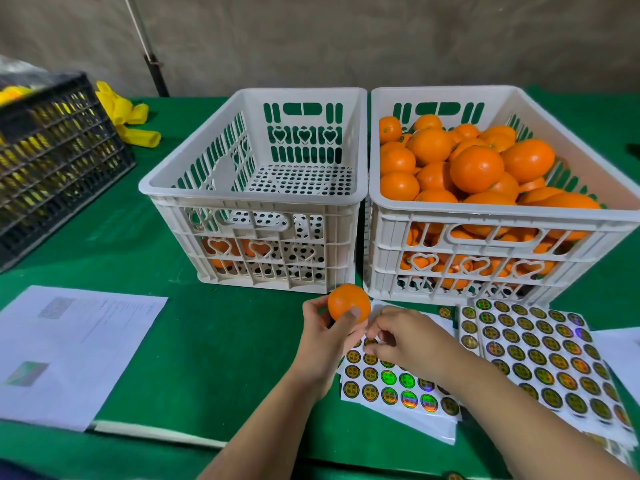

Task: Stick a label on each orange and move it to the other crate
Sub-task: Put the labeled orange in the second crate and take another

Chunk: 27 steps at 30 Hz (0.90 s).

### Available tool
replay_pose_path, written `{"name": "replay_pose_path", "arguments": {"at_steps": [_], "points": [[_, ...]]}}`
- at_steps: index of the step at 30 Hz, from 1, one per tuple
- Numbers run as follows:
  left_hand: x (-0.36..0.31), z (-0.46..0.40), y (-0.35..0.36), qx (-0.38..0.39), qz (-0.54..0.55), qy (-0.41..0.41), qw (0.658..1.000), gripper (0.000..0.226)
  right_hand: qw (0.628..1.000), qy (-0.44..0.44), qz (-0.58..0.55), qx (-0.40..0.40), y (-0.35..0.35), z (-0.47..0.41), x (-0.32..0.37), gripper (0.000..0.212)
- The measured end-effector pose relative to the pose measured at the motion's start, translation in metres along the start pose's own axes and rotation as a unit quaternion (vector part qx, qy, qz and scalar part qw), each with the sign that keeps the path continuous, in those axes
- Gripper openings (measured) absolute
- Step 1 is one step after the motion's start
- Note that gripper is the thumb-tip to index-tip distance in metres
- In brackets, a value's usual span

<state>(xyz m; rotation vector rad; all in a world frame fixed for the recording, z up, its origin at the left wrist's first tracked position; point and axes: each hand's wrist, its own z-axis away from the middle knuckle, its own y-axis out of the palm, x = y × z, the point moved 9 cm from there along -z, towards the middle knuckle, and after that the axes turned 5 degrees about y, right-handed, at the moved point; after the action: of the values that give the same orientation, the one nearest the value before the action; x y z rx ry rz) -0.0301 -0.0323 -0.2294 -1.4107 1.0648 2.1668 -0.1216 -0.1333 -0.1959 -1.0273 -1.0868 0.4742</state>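
Both hands meet near the surface's front edge: left hand (325,336) grips a round orange (348,302); right hand (403,339), touching it, pinches at the white label sheet (398,389).

At a green-covered desk (214,358), we hold one orange (348,302) in the left grip (327,332) while the right grip (398,341) picks at a sheet of round holographic labels (398,386). Behind stand two white crates side by side: the right crate (498,216) heaped with oranges, the left crate (256,202) holding only a few, glimpsed through its front wall. Printed papers (72,351) lie at left, near a black crate (52,161).
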Motion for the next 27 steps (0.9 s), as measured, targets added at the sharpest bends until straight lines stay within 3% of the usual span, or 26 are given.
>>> {"name": "replay_pose_path", "arguments": {"at_steps": [3,6,9,11,12,14,17,23,27], "points": [[0.001,0.0,0.001,0.004,-0.005,-0.002,1.0,0.045,0.999,0.014,-0.029,-0.008,-0.003,0.003,-0.002,0.015],[0.002,0.0,0.001,0.012,-0.001,-0.004,1.0,0.046,0.981,0.083,-0.167,-0.054,-0.019,0.007,-0.016,0.02],[0.002,-0.002,-0.001,0.013,-0.027,0.004,1.0,0.05,0.921,0.119,-0.254,-0.269,-0.066,0.023,-0.025,0.012],[0.002,-0.001,0.0,0.015,-0.074,0.023,0.997,0.055,0.906,0.043,-0.22,-0.359,-0.091,0.03,0.002,0.008],[0.001,0.001,0.001,0.017,-0.096,0.032,0.995,0.056,0.921,-0.009,-0.16,-0.356,-0.094,0.028,0.021,0.01],[0.002,0.003,0.002,0.024,-0.112,0.049,0.992,0.054,0.959,-0.078,-0.036,-0.271,-0.076,0.018,0.047,0.013],[0.0,0.003,0.001,0.033,-0.086,0.055,0.994,0.05,0.983,-0.084,0.003,-0.165,-0.053,0.015,0.044,0.03],[0.003,0.003,0.002,0.048,-0.072,0.062,0.994,0.054,0.979,-0.124,0.107,-0.124,-0.034,0.024,0.048,0.077],[0.001,0.008,0.0,0.054,-0.049,0.073,0.995,0.058,0.965,-0.145,0.112,-0.189,-0.049,0.03,0.06,0.067]]}}
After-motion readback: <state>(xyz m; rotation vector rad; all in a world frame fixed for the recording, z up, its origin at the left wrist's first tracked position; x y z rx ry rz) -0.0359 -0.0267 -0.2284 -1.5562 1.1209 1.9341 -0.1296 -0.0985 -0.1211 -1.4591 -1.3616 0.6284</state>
